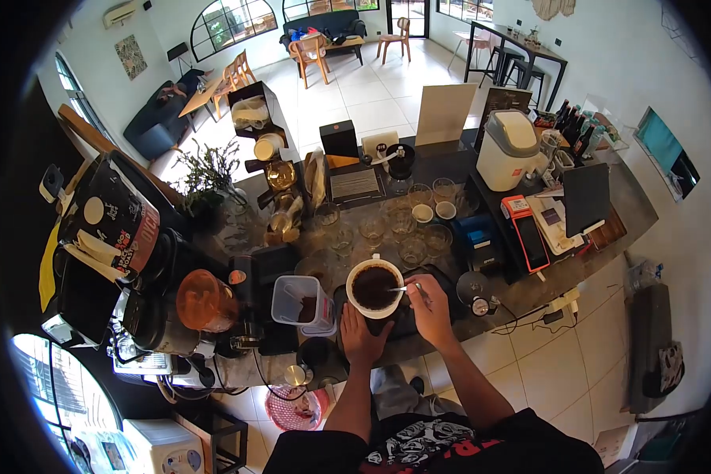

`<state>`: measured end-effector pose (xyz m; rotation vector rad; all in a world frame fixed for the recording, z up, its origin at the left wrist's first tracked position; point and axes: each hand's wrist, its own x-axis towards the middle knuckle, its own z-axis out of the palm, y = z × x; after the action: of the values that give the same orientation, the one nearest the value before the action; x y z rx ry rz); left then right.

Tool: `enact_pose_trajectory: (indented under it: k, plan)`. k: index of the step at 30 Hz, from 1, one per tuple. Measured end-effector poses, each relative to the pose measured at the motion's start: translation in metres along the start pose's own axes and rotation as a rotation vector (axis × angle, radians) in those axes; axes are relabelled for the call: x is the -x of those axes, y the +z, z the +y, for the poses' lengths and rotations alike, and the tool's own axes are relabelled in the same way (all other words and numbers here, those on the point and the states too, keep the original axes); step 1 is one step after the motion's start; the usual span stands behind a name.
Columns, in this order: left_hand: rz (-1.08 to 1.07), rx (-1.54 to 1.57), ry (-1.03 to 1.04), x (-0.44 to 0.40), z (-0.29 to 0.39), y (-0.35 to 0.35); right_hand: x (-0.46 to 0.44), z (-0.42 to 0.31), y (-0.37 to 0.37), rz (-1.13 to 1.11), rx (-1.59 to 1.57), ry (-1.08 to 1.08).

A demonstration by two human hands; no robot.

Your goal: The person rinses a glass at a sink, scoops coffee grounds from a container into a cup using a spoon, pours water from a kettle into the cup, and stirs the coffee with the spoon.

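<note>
A white cone dripper [354,310] holds dark wet coffee [374,286] at the counter's front. The spoon [395,289] dips into the coffee from the right, its handle pinched in my right hand [430,310]. Just below the dripper is my left hand [363,338], its thumb apart from the other fingers and its fingertips near the dripper's base; whether it grips anything is hidden. Left of it stands a clear square container [302,304] with some dark grounds inside.
Several glasses [371,229] stand behind the dripper. An orange-lidded grinder hopper [205,300] and coffee machine are on the left. On the right are a card terminal [531,241] and a white appliance [509,154]. A pink basket [296,407] is on the floor.
</note>
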<state>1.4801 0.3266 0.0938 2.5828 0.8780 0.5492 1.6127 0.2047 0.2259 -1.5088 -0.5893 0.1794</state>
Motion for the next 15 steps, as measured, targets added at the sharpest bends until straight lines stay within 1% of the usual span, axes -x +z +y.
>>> enact_pose_trajectory:
  k: [3,9,12,15]
  plan:
    - [0.019,0.013,0.023,-0.0004,-0.0014,0.0003,-0.0045,0.0079,0.0005,-0.007,0.032,-0.030]
    - [0.007,0.020,0.005,-0.0009,0.0020,-0.0042,-0.0077,0.0085,0.0043,-0.022,0.006,-0.036]
    - [0.017,0.037,0.013,-0.0010,0.0006,-0.0029,-0.0096,0.0105,0.0042,-0.011,0.039,-0.055]
    - [0.026,0.024,0.012,0.0002,-0.0005,-0.0009,-0.0112,0.0099,0.0032,-0.050,0.093,-0.045]
